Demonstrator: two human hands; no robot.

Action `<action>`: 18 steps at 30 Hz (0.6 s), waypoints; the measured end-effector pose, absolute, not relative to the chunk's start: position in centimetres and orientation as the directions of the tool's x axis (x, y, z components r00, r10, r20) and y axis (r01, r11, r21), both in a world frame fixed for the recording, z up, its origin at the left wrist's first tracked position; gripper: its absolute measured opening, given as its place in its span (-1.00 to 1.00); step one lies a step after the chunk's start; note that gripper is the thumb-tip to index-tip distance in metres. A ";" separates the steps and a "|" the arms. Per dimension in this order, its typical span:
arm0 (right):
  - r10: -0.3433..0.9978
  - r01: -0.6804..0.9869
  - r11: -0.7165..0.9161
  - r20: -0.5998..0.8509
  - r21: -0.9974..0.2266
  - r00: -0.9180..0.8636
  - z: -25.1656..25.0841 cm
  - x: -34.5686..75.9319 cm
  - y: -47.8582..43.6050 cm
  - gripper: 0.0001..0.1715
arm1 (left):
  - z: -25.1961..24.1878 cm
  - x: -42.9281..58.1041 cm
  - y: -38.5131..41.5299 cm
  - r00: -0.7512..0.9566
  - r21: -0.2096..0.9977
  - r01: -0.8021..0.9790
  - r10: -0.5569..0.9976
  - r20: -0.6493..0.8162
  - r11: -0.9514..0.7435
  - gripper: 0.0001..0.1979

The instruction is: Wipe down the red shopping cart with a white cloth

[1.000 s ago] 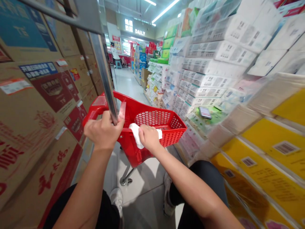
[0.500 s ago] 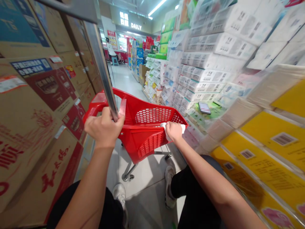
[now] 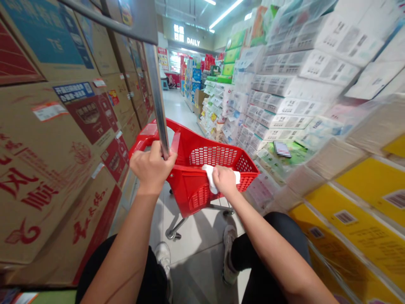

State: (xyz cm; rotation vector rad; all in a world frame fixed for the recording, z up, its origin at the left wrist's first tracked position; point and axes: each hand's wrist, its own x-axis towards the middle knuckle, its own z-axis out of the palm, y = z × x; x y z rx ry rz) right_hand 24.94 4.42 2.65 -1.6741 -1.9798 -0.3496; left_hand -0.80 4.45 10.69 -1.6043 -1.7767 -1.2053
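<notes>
A red plastic shopping cart with perforated sides stands tilted in front of me on metal legs with casters. My left hand is closed round the lower end of a shiny metal pole, beside the cart's red handle. On the near rim, my right hand presses a white cloth, bunched under its fingers; the cloth pokes out at both sides. The inside of the cart is partly visible behind the rim.
Stacked cardboard boxes line the left side. At right rise piles of white tissue packs and yellow packages. A grey frame tops the pole. Tiled floor runs ahead between goods.
My right hand and the cloth have slid left along the cart's near rim. My left hand keeps its grip on the pole. The whole view has shifted somewhat.
</notes>
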 end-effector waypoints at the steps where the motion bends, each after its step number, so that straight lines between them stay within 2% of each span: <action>1: 0.850 0.983 0.147 0.522 -0.110 -0.069 2.2 27.3 4.6 -0.56 | 10.7 -0.9 4.5 -0.218 0.296 0.953 0.548 0.808 -0.057 -0.80; 6: 0.892 0.994 -0.077 0.439 -0.082 0.106 1.7 35.4 5.1 -0.54 | 10.7 -0.7 4.4 -0.232 0.324 0.943 0.549 0.803 -0.075 -0.80; 9: 0.870 0.986 -0.112 0.467 -0.124 0.157 1.9 34.8 5.2 -0.49 | 10.7 -0.2 4.2 -0.246 0.349 0.933 0.557 0.793 -0.085 -0.80; 14: 0.859 0.986 0.067 0.511 -0.150 0.020 2.8 24.5 4.5 -0.56 | 10.6 0.5 4.2 -0.227 0.335 0.938 0.574 0.787 -0.090 -0.78; 16: 0.797 0.951 0.239 0.599 -0.196 -0.077 3.7 19.3 3.8 -0.60 | 10.7 0.5 4.2 -0.221 0.330 0.940 0.577 0.786 -0.091 -0.79; 18: 0.751 0.917 0.325 0.653 -0.232 -0.101 4.8 15.4 3.1 -0.61 | 10.7 0.5 4.2 -0.230 0.336 0.938 0.575 0.785 -0.084 -0.79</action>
